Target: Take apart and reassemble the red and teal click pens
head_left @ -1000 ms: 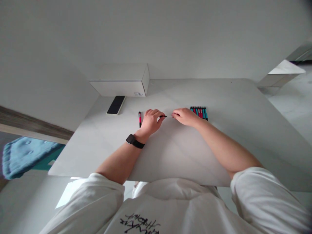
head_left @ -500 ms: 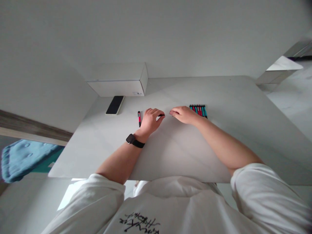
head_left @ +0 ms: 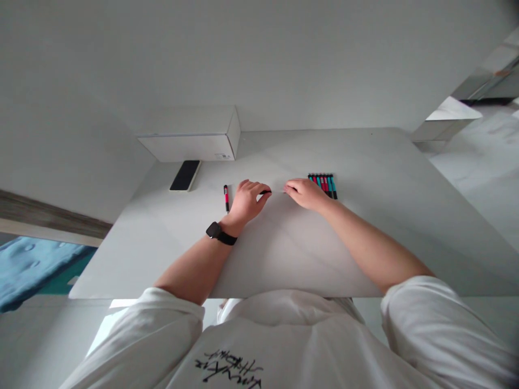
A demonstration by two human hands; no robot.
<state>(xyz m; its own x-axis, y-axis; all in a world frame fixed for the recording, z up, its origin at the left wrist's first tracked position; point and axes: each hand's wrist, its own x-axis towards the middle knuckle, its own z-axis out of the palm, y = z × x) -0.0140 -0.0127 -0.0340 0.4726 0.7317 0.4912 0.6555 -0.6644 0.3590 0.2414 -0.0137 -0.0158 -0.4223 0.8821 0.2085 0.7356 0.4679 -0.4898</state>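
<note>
My left hand (head_left: 247,201) is closed in a pinch on a black pen part (head_left: 265,192), whose tip shows between thumb and forefinger. Facing it, my right hand (head_left: 305,193) pinches another dark pen part, mostly covered by the fingers. A thin pale strip, perhaps a refill, spans the small gap between the hands. Just left of my left hand lies a red and black pen (head_left: 226,198). Beyond my right wrist several red, teal and black pens (head_left: 324,183) lie side by side in a row, their lower ends partly hidden by the hand.
A white box (head_left: 186,147) stands against the wall at the back left of the white table (head_left: 292,254). In front of it lies a dark-screened phone (head_left: 185,175). A blue cushion (head_left: 36,265) is beyond the table's left edge.
The view has shifted slightly, so things sit a little further left. A thin pale strip now shows between my hands, and both keep their pinch.
</note>
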